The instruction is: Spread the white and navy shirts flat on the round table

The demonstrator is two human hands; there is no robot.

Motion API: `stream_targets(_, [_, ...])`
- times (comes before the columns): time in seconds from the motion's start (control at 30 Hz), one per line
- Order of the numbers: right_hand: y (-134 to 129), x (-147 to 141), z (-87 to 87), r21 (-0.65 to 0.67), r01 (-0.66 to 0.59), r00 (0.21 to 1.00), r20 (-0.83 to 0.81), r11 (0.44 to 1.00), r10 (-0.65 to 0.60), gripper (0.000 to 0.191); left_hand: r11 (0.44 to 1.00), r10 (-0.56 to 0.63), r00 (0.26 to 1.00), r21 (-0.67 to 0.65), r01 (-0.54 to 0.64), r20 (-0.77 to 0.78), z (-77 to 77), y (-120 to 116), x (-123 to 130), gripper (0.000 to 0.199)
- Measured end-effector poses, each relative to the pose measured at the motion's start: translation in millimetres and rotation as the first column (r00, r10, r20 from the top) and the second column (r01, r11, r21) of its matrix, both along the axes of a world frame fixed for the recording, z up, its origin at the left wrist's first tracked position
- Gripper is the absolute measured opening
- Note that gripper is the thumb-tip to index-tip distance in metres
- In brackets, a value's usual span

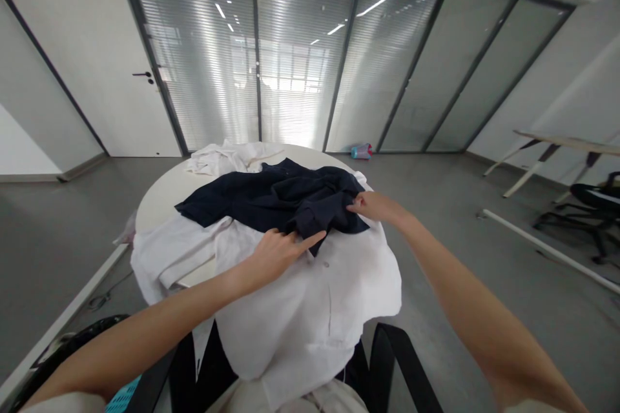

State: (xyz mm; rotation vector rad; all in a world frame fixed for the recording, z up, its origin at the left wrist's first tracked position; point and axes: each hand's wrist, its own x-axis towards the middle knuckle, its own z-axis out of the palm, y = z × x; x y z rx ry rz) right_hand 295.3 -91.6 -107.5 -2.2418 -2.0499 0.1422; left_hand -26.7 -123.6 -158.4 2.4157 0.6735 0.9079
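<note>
A crumpled navy garment (271,197) lies across the top of a round white table (165,197), over a white button-front shirt (310,310) that hangs past the near edge. My right hand (378,206) pinches a fold at the navy garment's right edge. My left hand (276,257) rests flat on the white shirt, its spread fingers reaching the navy hem. A folded white sleeve or cloth (174,251) lies at the table's left, and another crumpled white garment (227,158) sits at the far edge.
Black straps (402,361) and a teal basket (123,397) sit low in front of me. A small teal-and-pink bottle (361,151) stands on the grey floor by the glass wall. To the right are a white pole (547,248), a folding table (557,143) and a black chair base (581,222).
</note>
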Motion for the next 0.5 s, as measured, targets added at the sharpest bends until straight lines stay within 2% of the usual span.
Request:
stream_targets(0.07, [-15, 2, -11.5, -0.07, 0.008, 1.0, -0.017, 0.998, -0.009, 0.022, 0.995, 0.055, 0.997, -0.085, -0.05, 0.054, -1.6, 5, 11, 0.037])
stream_targets(0.13, [-22, 1, -15.7, -0.071, 0.007, 0.999, -0.038, 0.997, -0.009, 0.019, 0.976, 0.13, 0.984, -0.189, -0.106, 0.12, 6.7, 8, 19, 0.028])
stream_targets(0.2, [-28, 0, -10.4, 0.044, 0.021, 0.991, -0.13, 0.999, -0.015, 0.023, 0.957, 0.194, 0.963, -0.253, -0.144, 0.185, 24.7, 5, 19, 0.026])
stream_targets(0.27, [-39, 0, 2.1, 0.264, 0.089, 0.94, -0.34, 0.96, 0.007, 0.03, 0.962, 0.184, 0.954, -0.243, -0.125, 0.239, 47.7, -7, 9, 0.029])
stream_targets(0.33, [-60, -1, 16.8, 0.436, 0.174, 0.823, -0.557, 0.883, 0.113, 0.036, 0.981, 0.09, 0.961, -0.19, -0.04, 0.26, 69.6, -26, -10, 0.03])
stream_targets(0.37, [-74, -1, 23.2, 0.471, 0.183, 0.757, -0.627, 0.863, 0.181, 0.039, 0.988, 0.021, 0.967, -0.152, 0.019, 0.255, 78.6, -39, -22, 0.029])
stream_targets(0.43, [-108, -4, 32.6, 0.456, 0.095, 0.643, -0.707, 0.885, 0.295, 0.043, 0.986, -0.132, 0.976, -0.083, 0.147, 0.171, 91.4, -66, -46, 0.03])
stream_targets(0.5, [-144, -8, 36.6, 0.33, -0.127, 0.576, -0.743, 0.935, 0.341, 0.044, 0.96, -0.273, 0.962, -0.073, 0.271, -0.02, 97.8, -93, -69, 0.034])
